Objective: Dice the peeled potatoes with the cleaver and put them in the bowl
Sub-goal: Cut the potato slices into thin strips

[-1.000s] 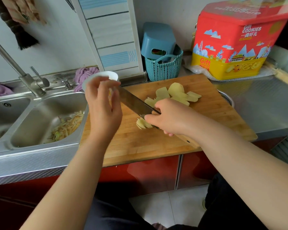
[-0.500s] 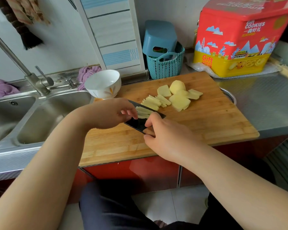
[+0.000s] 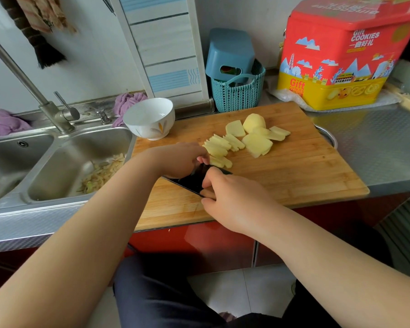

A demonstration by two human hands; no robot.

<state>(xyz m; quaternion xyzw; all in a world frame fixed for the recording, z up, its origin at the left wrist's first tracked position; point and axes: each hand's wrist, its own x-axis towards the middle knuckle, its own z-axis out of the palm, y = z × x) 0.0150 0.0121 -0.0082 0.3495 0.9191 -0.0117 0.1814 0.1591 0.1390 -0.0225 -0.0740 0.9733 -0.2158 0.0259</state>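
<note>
On the wooden cutting board (image 3: 294, 178) lie potato slices (image 3: 256, 142), a rounded potato end (image 3: 255, 121) and a fan of cut potato strips (image 3: 217, 150). My right hand (image 3: 232, 197) grips the handle of the dark cleaver (image 3: 192, 182), whose blade lies low over the board's middle. My left hand (image 3: 180, 159) sits over the blade with curled fingers, its tips holding the nearest strips. The white bowl (image 3: 149, 117) stands at the board's far left corner; its visible inside looks bare.
A steel sink (image 3: 57, 171) with peelings lies left of the board, with its tap (image 3: 57, 114) behind. A teal basket (image 3: 237, 93) and a red and yellow cookie tin (image 3: 341, 55) stand at the back. A metal rim (image 3: 329, 138) pokes out under the board's right side.
My left hand came down from beside the bowl onto the strips by the blade. The cleaver dropped from a raised tilt to lie low on the board.
</note>
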